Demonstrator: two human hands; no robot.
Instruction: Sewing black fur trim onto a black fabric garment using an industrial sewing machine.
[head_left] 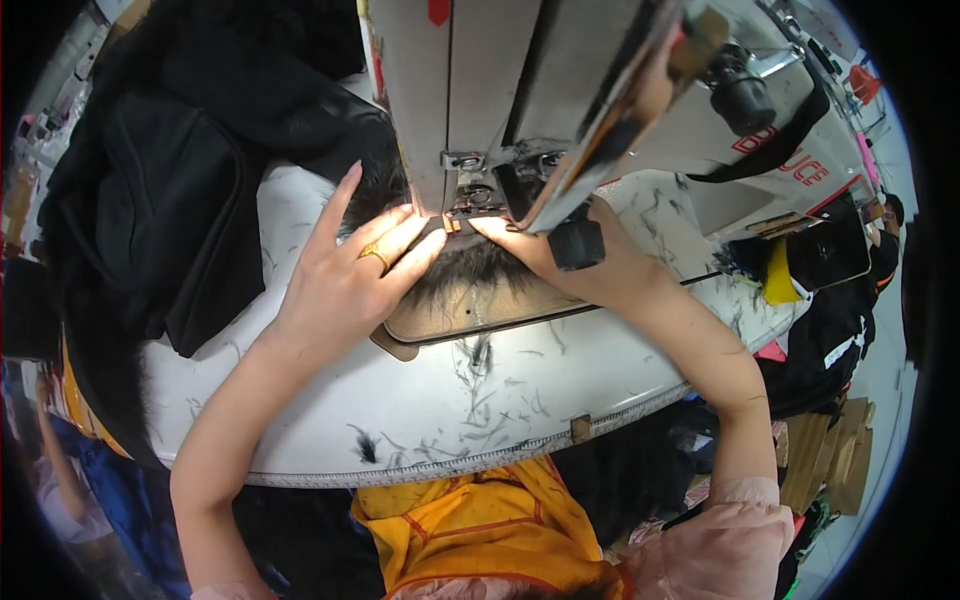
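My left hand (350, 275), with a gold ring, lies with its fingers stretched out on black fur-edged fabric (372, 175) just left of the presser foot (453, 224) of a sewing machine (420, 110). One of its fingers is raised. From the other side, my right hand (575, 265) rests on the fabric, a stretched digit close to the foot; the machine's head and a black knob hide some of its fingers. Dark fur (475, 270) spills toward me over a tan metal plate (450, 312). A lamp lights the sewing spot brightly.
Black garment pieces (180, 200) are heaped on the left of the white table (300, 420). Loose fur tufts litter its top, and a measuring tape (400, 472) runs along the near edge. Orange cloth (480, 530) covers my lap. Cardboard (825, 455) and dark clothes stand at the right.
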